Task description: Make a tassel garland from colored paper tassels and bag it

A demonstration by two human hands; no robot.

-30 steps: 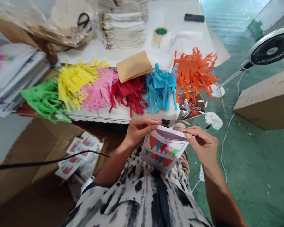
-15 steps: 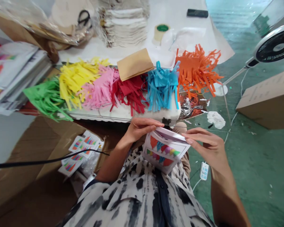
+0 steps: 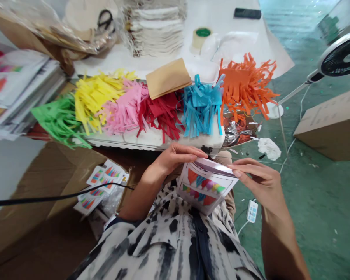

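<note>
Both hands hold a white printed card with coloured bunting pictures, in front of my chest. My left hand pinches its top left edge, fingers closed over the fold. At the top right corner my right hand grips it between thumb and fingers. Just beyond the card lies a white tray carrying fringed paper bundles: green, yellow, pink, red, blue and orange.
A brown paper envelope rests on the bundles. Several more printed cards lie in a cardboard box at lower left, crossed by a black cable. Tape roll, scissors, a fan and a cardboard box stand further off.
The view has shifted slightly; both hands and the card sit a little further right. The fold at the card's top has closed a bit more under the fingers.
</note>
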